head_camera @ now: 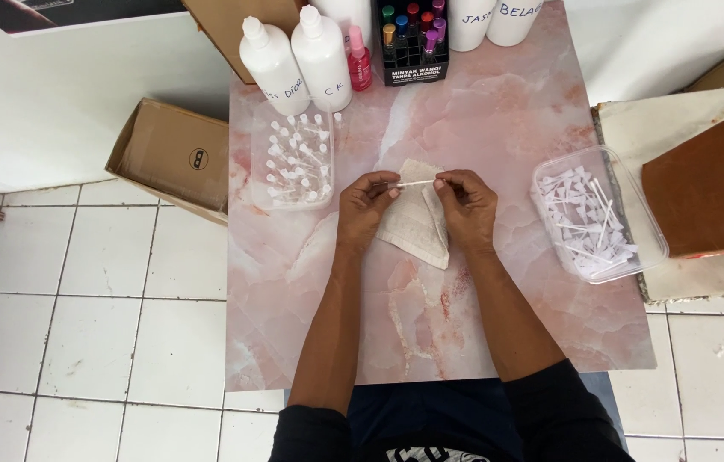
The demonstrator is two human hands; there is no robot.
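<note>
My left hand [365,205] and my right hand [468,205] meet over the middle of a pink marble table [499,111]. Between their fingertips they pinch a thin white tube [416,183], held level, one hand at each end. Under the hands lies a folded pale cloth [414,224]. A clear tray of small clear bottles [292,159] stands left of my left hand. To the right of my right hand is a clear tub of white tubes and spray parts [594,216].
At the table's back stand two large white bottles [298,58], a small pink spray bottle [358,58], a black rack of coloured vials [413,43] and two white containers [494,20]. A cardboard box [175,156] lies on the tiled floor at left; a brown board [712,184] at right.
</note>
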